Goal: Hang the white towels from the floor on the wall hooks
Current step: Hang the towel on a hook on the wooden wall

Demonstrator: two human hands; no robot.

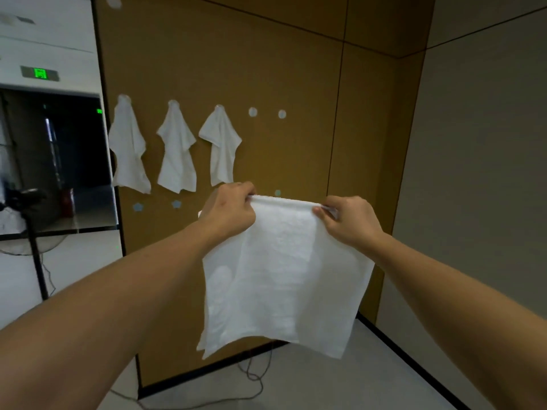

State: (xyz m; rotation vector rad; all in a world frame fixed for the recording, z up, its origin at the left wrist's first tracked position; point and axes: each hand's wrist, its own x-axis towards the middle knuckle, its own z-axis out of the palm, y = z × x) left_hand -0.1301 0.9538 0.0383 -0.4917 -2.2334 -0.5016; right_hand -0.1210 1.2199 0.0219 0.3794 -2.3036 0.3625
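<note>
fingers [247, 193] of the left hand [229, 207] and right hand [350, 220] are pinching a towel's [284, 276] top edge; two hooks [252, 112], apparently bare, are showing above.

Three hooks [173, 102] hidden under hung towels [177, 149]; both elbows cut off

The held white towel [284, 270] is soft terry cloth, its surface nubbly and matt. The three hung towels [177, 149] look the same cloth. The brown wall panel [266, 69] is smooth and matt; the pale floor [325, 380] is smooth, faintly glossy.
</note>
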